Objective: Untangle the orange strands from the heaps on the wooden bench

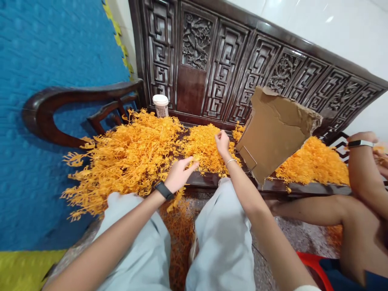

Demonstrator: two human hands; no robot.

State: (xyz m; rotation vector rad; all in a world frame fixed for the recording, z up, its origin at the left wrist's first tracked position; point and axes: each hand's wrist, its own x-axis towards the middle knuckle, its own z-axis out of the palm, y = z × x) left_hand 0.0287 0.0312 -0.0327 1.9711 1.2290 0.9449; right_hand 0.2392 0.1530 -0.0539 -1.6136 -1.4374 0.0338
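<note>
My left hand (179, 174), with a black watch on its wrist, is low over the front edge of a small heap of loose orange sprigs (201, 139). Its thumb and fingers are apart, and orange bits show in the gap. Above the right side of this heap, my right hand (223, 144) has its fingers curled together in a pinch; whatever is between them is too small to make out. A thin bracelet circles that wrist. Left of my hands lies a larger pile of long, branching orange plastic-looking stems (130, 153), spilling over the seat's edge.
The dark carved wooden bench (190, 91) carries a white-lidded tub (161, 106) and an upright cardboard sheet (273, 129). Beyond the cardboard is another orange heap (315, 163), beside a person's arm (360, 169). Orange stems (180, 230) lie between my legs. Blue matting (60, 52) covers the left.
</note>
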